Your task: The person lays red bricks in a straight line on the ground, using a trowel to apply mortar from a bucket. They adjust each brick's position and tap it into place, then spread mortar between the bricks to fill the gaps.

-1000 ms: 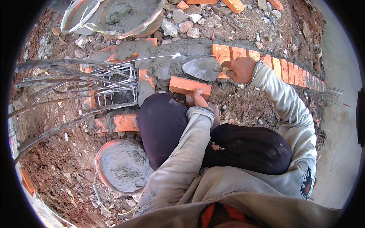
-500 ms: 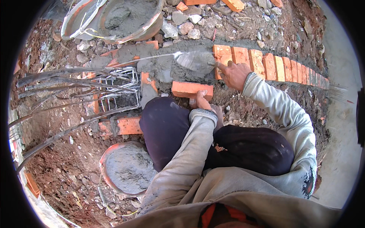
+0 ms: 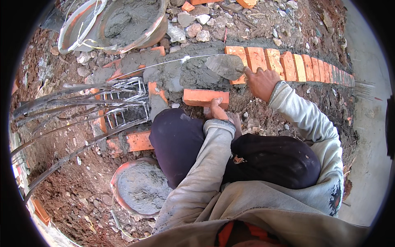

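1. Gripped the trowel [image 3: 225, 66] by its handle in the right hand [image 3: 260, 82], fingers clenched round it, blade low and nearly flat over the wet mortar bed [image 3: 185, 76] at the open end of the brick row [image 3: 288, 64].
2. Set the left hand [image 3: 217, 110] against the near edge of the loose brick [image 3: 205, 97], thumb over its top; could not tell whether truly gripped or only steadied. Lay just in front of the bed, not on it.
3. Judged best: kept the blade flat, spread the mortar evenly across the row's width, left no hollow beside the last laid brick.
4. Minded the taut string line [image 3: 164, 64] crossing above the bed; called for mortar kept beneath it and no knock from the blade.
5. Had spare mortar close by in the near pan [image 3: 140, 187]; needed care near the rebar cage [image 3: 123, 103] on the left.
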A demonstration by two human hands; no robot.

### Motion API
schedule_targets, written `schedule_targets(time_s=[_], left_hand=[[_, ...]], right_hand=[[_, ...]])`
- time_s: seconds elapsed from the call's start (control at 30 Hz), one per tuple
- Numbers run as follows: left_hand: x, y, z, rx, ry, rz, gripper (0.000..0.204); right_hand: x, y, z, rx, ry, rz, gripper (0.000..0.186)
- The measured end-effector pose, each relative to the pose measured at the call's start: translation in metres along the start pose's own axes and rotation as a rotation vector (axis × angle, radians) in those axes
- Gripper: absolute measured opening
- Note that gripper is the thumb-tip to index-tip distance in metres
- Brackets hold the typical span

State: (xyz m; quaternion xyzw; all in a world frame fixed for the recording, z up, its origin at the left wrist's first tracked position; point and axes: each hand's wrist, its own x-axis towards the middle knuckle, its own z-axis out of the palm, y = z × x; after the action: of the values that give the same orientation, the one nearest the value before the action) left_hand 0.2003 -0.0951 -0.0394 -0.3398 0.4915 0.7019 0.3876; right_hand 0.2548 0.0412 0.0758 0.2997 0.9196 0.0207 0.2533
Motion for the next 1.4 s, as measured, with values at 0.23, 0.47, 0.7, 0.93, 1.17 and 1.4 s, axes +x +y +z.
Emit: schedule_targets(time_s=[0.23, 0.47, 0.7, 0.93, 1.17, 1.4], left_hand=[[0.001, -0.001, 0.0, -0.059, -0.108, 0.053, 0.049], [0.007, -0.001, -0.002, -0.069, -0.104, 0.082, 0.045], [-0.004, 0.015, -0.004, 0.201, -0.038, 0.166, 0.057], [-0.018, 0.026, 0.006, 0.504, -0.056, 0.393, 0.066], [-0.007, 0.019, -0.001, 1.234, 0.01, 0.863, 0.079], [-0.002, 0.018, 0.007, 1.345, 0.026, 0.901, 0.088]], right_hand=[[0.004, 0.011, -0.014, -0.027, 0.019, 0.042, 0.044], [-0.023, 0.014, -0.036, -0.058, -0.005, -0.005, 0.037], [-0.041, 0.038, -0.037, 0.222, 0.079, 0.134, 0.033], [0.015, 0.079, 0.074, 1.157, 0.286, 0.243, 0.035], [0.076, 0.051, 0.074, 0.695, 0.383, 0.211, 0.028], [0.102, 0.054, 0.072, 0.621, 0.376, 0.152, 0.034]])
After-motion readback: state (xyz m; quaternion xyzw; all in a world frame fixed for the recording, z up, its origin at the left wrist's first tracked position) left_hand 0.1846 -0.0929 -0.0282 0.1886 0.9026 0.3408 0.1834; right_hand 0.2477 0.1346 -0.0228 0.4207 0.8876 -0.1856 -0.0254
